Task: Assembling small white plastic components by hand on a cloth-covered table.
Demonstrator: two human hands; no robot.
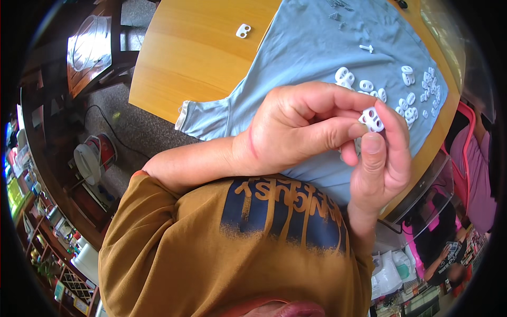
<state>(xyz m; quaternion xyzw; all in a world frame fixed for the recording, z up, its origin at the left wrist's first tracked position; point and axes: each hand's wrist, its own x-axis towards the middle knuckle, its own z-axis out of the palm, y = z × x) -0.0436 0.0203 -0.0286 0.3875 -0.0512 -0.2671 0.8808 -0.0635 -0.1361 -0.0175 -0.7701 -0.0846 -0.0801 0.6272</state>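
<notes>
Inspected first the wooden table (195, 58), extending from upper left round to the right side. Traced its left end against the speckled floor (158, 113), with a dark cable (113, 129) lying there; traced its right edge as a narrow strip of wood beyond the cloth. Recorded broad room for moving over the wood at left.

Found next, spread over the middle and right of the table, a light blue cloth (296, 58), narrowing to a sleeve shape at the near left, with that end reaching past the table edge (worth logging as an overhang). Observed on the person a brown shirt (158, 253), with large lettering across a dark blue panel (235, 211), inverted in view and partly lost in folds. Sighted white plastic bags (390, 272) at lower right.

Found the left hand (296, 129) above the cloth, with thumb and forefinger closed in a pinch on a white holed piece (373, 120). Found the right hand (383, 169) just beside, with thumb and fingers partly curled about the same piece; cannot tell about firm hold there. Located that piece between both hands, clear of the cloth.

Logged loose white pieces (409, 112) grouped on the cloth, some near its right edge. Logged one two-holed link (243, 30) on the wood at left. Logged last a small white peg (366, 48) and grey bits (338, 5), the latter too small to identify.
</notes>
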